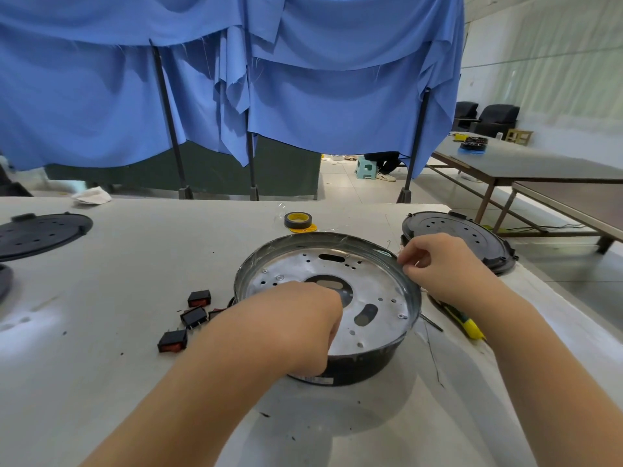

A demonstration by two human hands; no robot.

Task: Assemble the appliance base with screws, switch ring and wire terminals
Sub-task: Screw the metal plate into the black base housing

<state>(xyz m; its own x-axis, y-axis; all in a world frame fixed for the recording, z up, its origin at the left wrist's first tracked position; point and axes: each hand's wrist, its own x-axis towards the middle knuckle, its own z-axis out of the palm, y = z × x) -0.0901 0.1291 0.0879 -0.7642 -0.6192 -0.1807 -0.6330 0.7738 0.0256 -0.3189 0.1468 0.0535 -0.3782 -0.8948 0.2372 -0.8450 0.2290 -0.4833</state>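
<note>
Base pan (377, 291) sits mid-table, bare tabletop (118, 264) open to its left and front, rocker switches (194, 316) just left of it, screwdriver (467, 323) and a black cover (462, 235) crowding the right. My left hand (303, 328) reaches inside the pan, fingers curled, can't tell if it holds anything; right hand (448, 267) pinches the far-right rim. White table, tape roll (298, 220) behind, blue cloth (303, 79) hung across the back.

No writing here can be read. The round black appliance base with a silver metal plate (365, 365) carries a small pale label on its near wall, too blurred to make out.
</note>
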